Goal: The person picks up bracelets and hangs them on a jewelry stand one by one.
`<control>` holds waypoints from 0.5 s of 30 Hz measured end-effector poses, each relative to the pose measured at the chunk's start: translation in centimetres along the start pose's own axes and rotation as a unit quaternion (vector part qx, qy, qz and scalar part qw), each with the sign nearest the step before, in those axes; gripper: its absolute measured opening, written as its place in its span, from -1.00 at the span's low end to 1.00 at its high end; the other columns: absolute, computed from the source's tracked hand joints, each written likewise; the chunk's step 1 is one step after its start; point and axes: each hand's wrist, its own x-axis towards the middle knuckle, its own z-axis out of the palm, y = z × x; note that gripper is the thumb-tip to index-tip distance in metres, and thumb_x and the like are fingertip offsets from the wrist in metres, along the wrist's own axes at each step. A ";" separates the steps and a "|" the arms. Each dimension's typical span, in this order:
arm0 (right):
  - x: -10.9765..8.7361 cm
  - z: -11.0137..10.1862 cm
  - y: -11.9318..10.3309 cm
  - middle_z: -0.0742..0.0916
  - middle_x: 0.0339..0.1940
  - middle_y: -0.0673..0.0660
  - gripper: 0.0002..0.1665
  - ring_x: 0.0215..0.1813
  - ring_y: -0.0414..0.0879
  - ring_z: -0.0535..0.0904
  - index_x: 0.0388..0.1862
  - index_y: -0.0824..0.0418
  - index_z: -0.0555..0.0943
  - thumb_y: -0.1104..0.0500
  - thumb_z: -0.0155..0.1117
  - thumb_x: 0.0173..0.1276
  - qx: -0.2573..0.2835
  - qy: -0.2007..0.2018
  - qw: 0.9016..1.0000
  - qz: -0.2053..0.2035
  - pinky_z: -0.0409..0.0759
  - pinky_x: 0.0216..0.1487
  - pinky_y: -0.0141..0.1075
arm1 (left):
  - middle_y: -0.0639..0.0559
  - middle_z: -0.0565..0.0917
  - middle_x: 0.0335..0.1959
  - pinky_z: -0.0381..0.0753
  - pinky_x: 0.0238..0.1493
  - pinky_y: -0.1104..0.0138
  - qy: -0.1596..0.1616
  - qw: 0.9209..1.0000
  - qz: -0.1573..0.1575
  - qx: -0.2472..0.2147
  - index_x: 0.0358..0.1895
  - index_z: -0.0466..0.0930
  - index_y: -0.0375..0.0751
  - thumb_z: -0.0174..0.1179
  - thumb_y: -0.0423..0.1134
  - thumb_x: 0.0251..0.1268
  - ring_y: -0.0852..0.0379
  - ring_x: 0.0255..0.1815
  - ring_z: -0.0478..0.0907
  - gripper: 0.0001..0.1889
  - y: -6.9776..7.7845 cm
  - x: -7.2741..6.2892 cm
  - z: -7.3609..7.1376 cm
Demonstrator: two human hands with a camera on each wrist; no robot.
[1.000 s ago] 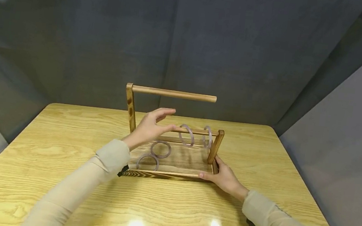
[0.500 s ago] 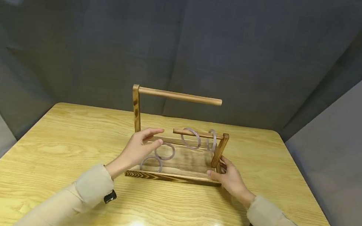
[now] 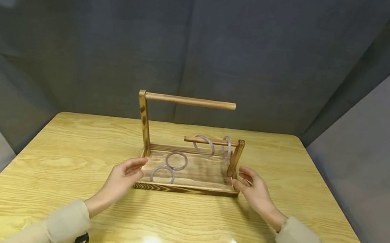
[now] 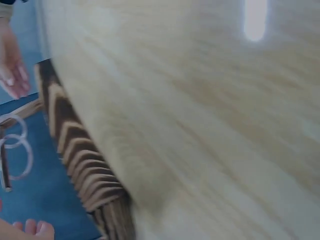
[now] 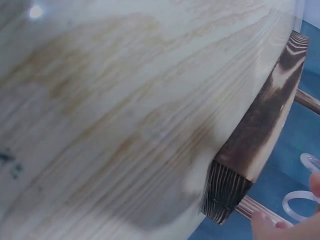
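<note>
A wooden jewelry stand with a shallow tray (image 3: pixel 187 190) rests on the table, its front wall (image 4: pixel 85 145) darkly grained in both wrist views. Two pale lilac bangles hang on its lower rod (image 3: pixel 189 139): one tilted bangle (image 3: pixel 213 151) near the middle, another bangle (image 3: pixel 229 151) by the right post. Inside the tray, at the left, lie a bangle (image 3: pixel 175 170) and a second bangle (image 3: pixel 163 166) before it. My left hand (image 3: pixel 117 183) is beside the tray's left end, fingers loosely bent around nothing. At the right end my right hand (image 3: pixel 257 192) has relaxed fingers, fingertips close to the tray corner.
The stand's upper rod (image 3: pixel 190 101) extends right from a tall left post (image 3: pixel 145 124) and has a free right end. A short post (image 3: pixel 235 158) carries the lower rod. Dark curtain (image 3: pixel 203 50) stands behind the wooden table (image 3: pixel 80 144).
My left hand has come back from the lower rod's free end, down to the tray's left side. My right hand has eased off its grip on the tray's right end. The bangles stay in place.
</note>
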 end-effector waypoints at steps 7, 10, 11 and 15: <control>-0.8 0.1 0.0 0.49 0.20 0.38 -0.42 0.21 0.18 0.45 0.28 0.40 0.30 0.21 0.14 0.34 0.038 -0.007 0.999 -0.017 0.56 0.08 -0.29 | -0.21 0.16 0.39 0.19 0.37 0.11 -0.027 0.998 -0.007 0.058 0.34 0.17 -0.31 0.06 -0.23 0.33 -0.19 0.39 0.12 -0.44 -1.8 1.0 -0.5; -1.1 0.4 0.0 0.52 0.16 0.39 -0.47 0.15 0.18 0.49 0.25 0.40 0.34 0.24 0.13 0.33 0.051 -0.015 0.998 -0.030 0.60 -0.02 -0.39 | -0.16 0.06 0.44 0.20 0.34 0.03 -0.040 0.992 0.006 0.119 0.40 0.07 -0.24 0.08 -0.17 0.32 -0.23 0.39 0.09 -0.36 -2.9 1.8 -0.6; -1.2 0.5 -0.1 0.52 0.15 0.40 -0.48 0.14 0.19 0.50 0.24 0.41 0.35 0.26 0.13 0.33 0.055 -0.019 0.998 -0.036 0.60 -0.02 -0.39 | -0.15 0.04 0.45 0.21 0.33 0.00 -0.042 0.990 0.012 0.134 0.41 0.04 -0.22 0.08 -0.16 0.32 -0.24 0.39 0.10 -0.34 -3.2 2.0 -0.7; -1.7 0.8 -0.2 0.52 0.15 0.39 -0.49 0.14 0.23 0.49 0.24 0.40 0.36 0.29 0.12 0.33 0.055 -0.040 0.997 -0.045 0.60 -0.03 -0.39 | -0.19 -0.03 0.46 0.18 0.33 -0.07 -0.052 0.983 0.025 0.172 0.44 -0.05 -0.25 0.12 -0.11 0.29 -0.25 0.40 0.04 -0.24 -4.3 2.9 -0.9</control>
